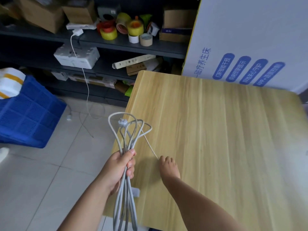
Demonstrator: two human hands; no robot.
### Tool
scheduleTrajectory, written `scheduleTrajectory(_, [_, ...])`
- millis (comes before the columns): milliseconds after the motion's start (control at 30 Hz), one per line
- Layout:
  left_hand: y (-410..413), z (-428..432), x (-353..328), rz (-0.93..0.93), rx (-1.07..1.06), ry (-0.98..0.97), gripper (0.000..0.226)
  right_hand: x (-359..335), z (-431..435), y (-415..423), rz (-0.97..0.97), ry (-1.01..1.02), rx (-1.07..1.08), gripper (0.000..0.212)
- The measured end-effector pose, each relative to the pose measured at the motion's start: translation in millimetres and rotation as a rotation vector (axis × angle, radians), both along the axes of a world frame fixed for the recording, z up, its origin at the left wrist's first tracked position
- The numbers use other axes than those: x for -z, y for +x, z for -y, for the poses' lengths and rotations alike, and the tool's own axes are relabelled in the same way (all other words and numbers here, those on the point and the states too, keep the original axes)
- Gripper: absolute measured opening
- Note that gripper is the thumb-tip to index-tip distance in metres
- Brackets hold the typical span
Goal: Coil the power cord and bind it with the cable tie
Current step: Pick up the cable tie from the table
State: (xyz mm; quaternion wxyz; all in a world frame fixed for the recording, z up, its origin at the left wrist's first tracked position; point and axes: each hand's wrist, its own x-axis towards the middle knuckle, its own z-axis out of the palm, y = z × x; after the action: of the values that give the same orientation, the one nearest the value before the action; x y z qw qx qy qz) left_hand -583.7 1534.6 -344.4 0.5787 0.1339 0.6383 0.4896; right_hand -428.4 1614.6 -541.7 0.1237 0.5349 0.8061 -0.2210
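My left hand [120,169] grips a grey power cord [128,134] folded into several long loops, held over the left edge of the wooden table [216,139]. The loops fan out above my fist, and a white plug [122,122] sits among them. More loops hang below my hand. A thin pale cable tie [150,145] lies on the table, running from the loops to my right hand [168,165]. My right hand rests on the table with its fingertips pinching the near end of the tie.
A blue plastic crate [28,112] stands on the tiled floor at left. Dark shelves [100,42] behind hold tape rolls [126,29], cardboard boxes and a white foam block, with a white cable [85,80] trailing to the floor. A large white printed carton [250,44] stands behind the table.
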Motion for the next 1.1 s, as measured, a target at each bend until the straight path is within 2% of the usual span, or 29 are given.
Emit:
scheduleTrajectory(333, [16.2, -3.4, -1.0, 0.025, 0.049, 0.012, 0.016, -13.3, 5.0, 9.8, 0.088, -0.045, 0.187, 0.036])
scheduleTrajectory(467, [12.3, -2.5, -1.7, 0.029, 0.046, -0.006, 0.016, -18.5, 11.8, 6.1, 0.150, -0.032, 0.184, 0.030])
scheduleTrajectory(567, [9.1, -2.0, -2.2, 0.020, 0.047, -0.010, 0.016, -16.5, 13.2, 6.4, 0.199, 0.008, 0.101, 0.019])
scheduleTrajectory(667, [6.1, -1.3, -1.6, 0.016, 0.051, -0.013, 0.016, -13.9, 14.8, 5.6, 0.128, -0.022, 0.024, 0.030])
scheduleTrajectory(767, [4.2, -0.4, -1.8, 0.004, 0.056, -0.022, 0.016, -14.9, 10.1, 4.1, 0.102, -0.040, 0.053, 0.035])
scheduleTrajectory(1100, [9.3, -0.7, -5.3, -0.033, 0.133, -0.047, 0.016, -25.1, -2.2, 19.1, -0.045, -0.296, 0.392, 0.025])
